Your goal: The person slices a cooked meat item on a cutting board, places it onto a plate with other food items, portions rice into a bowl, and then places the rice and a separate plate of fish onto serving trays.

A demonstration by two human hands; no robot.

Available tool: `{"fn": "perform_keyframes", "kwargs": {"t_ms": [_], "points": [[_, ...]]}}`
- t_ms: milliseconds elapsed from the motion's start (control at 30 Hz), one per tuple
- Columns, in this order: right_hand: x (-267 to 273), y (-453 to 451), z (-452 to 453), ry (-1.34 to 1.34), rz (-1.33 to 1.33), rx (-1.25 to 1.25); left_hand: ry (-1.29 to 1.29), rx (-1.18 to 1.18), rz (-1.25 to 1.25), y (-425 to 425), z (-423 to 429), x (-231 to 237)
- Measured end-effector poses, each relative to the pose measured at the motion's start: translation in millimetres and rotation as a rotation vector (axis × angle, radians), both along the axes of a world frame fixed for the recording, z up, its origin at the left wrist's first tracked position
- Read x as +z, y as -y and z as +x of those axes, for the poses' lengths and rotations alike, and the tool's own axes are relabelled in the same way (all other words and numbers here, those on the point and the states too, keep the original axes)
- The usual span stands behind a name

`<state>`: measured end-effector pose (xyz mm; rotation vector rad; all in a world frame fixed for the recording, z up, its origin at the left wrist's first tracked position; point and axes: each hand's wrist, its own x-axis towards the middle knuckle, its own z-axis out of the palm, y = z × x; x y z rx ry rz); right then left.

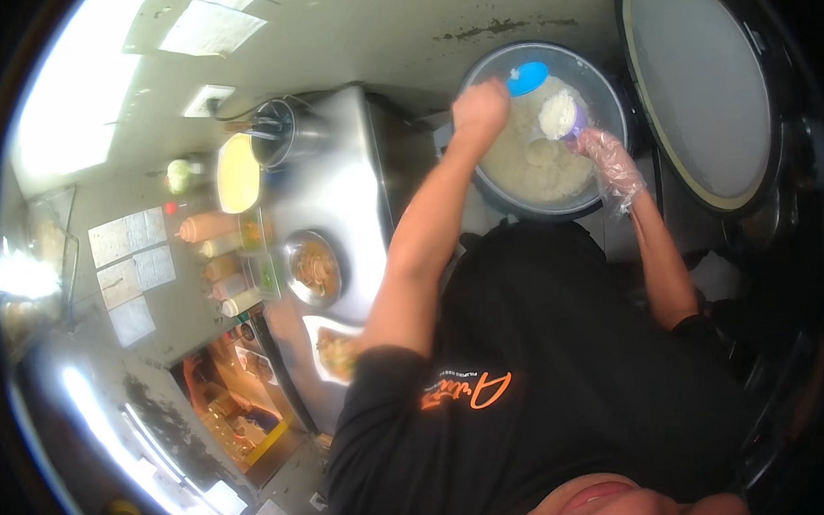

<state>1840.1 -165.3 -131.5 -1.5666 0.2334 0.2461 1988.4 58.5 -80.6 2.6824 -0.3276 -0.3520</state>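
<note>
My bare left hand (482,108) grips a blue rice paddle (527,79), with a few white grains stuck on its blade. It is over the far left rim of a large round tub (614,94) of cooked white rice (518,165). A clear plastic glove covers my right hand (609,158), which holds a small purple cup (577,123) by its near side. White rice fills the cup and faces up towards me. The cup is above the rice, and a rounded mound lies just below it. The paddle and the cup are apart.
A large oval lid (702,91) stands raised to the right. On the left, a steel counter (347,164) bears a metal bowl of food (315,268), a white plate of food (333,349), squeeze bottles (207,227) and a utensil pot (292,136). Someone's arm (198,384) shows through an opening.
</note>
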Motion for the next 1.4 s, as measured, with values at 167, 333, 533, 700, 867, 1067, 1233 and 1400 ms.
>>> {"fn": "perform_keyframes", "kwargs": {"t_ms": [167, 333, 533, 700, 867, 1067, 1233, 1400], "points": [[-4, -11, 6, 0.016, 0.101, -0.074, -0.076, 0.027, -0.142, 15, -53, 15], [21, -18, 14, 0.173, 0.068, 0.06, 0.006, 0.078, -0.09, 19, -52, 11], [23, -24, 9, -0.019, 0.295, -0.128, 0.024, -0.005, 0.014, 23, -18, 7], [10, 15, 8, 0.033, 0.076, 0.047, 0.001, -0.022, 0.073, 26, -16, 11], [-12, 30, 5, 0.02, 0.104, 0.068, -0.004, 0.123, 0.036, 1, -11, -29], [-17, 16, 33, 0.001, 0.628, -0.198, -0.126, 0.065, 0.059, 18, -63, -12], [23, 14, 60, 0.033, 0.098, -0.186, -0.05, -0.158, 0.141, -3, -68, -65], [-2, 59, 52, 0.09, 0.353, 0.087, 0.32, -0.283, 0.059, 37, -73, -116]]}}
